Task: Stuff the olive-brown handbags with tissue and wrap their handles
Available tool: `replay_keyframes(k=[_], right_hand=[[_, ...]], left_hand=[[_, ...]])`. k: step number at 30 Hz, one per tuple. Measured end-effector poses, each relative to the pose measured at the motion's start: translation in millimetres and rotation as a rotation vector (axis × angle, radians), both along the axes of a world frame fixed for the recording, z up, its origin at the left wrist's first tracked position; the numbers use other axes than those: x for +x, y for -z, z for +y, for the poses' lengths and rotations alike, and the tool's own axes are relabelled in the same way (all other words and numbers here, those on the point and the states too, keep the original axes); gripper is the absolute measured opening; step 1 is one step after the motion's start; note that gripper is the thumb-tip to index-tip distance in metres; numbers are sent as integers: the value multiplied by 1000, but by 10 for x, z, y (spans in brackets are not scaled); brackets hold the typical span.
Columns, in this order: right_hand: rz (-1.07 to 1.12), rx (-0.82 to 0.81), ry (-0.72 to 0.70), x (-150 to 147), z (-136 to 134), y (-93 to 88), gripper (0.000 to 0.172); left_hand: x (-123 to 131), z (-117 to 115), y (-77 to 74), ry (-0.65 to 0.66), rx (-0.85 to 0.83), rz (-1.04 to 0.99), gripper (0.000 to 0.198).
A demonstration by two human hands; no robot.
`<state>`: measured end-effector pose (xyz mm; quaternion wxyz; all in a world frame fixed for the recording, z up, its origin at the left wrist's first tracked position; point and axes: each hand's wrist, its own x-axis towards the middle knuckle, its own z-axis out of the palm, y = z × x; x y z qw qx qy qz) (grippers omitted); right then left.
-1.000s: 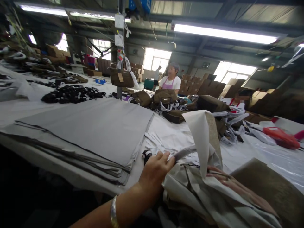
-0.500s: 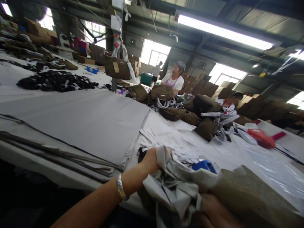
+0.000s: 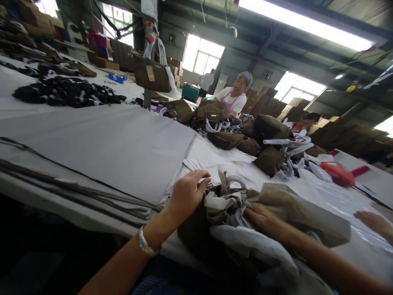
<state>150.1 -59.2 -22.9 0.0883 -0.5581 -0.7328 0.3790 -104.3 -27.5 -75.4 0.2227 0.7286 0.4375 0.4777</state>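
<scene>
In front of me an olive-brown bag (image 3: pixel 196 233) lies at the table edge, its crumpled grey lining (image 3: pixel 227 207) bunched up at the mouth. A white-wrapped handle (image 3: pixel 258 246) loops over its near side. My left hand (image 3: pixel 187 194), with a silver bangle on the wrist, is raised beside the lining; its thumb and fingers are curved with a gap between them and nothing visible inside. My right hand (image 3: pixel 262 217) is closed on the right part of the bag's lining, its fingertips hidden in the folds. Brown fabric (image 3: pixel 288 209) spreads beyond my right hand.
A wide stack of grey sheets (image 3: pixel 123 147) covers the table's left. Finished brown bags (image 3: pixel 227 139) are piled ahead, near co-workers. A black heap of straps (image 3: pixel 67 92) lies far left. At right are a red plastic bag (image 3: pixel 337 173) and another person's hand (image 3: pixel 374 223).
My left hand has let go of the grey lining and opened beside it. My right hand has come up and forward onto the lining. The bag's white handle now shows.
</scene>
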Motion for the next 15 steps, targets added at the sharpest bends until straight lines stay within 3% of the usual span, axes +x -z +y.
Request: replay_keyframes(k=[2, 5, 6, 9, 11, 15], right_hand=[[111, -54, 113, 107, 27, 10, 59], [211, -127, 198, 200, 51, 63, 59], [219, -134, 209, 213, 55, 87, 60], [215, -86, 227, 208, 34, 144, 61], [207, -45, 233, 169, -19, 145, 60], [218, -45, 204, 34, -172, 79, 60]], left_hand=[[-53, -239, 96, 26, 50, -41, 19], [3, -597, 232, 318, 141, -51, 11], [46, -681, 263, 363, 144, -72, 9], [181, -803, 297, 294, 102, -161, 48], [238, -812, 278, 319, 97, -155, 57], [207, -773, 197, 501, 146, 54, 19]])
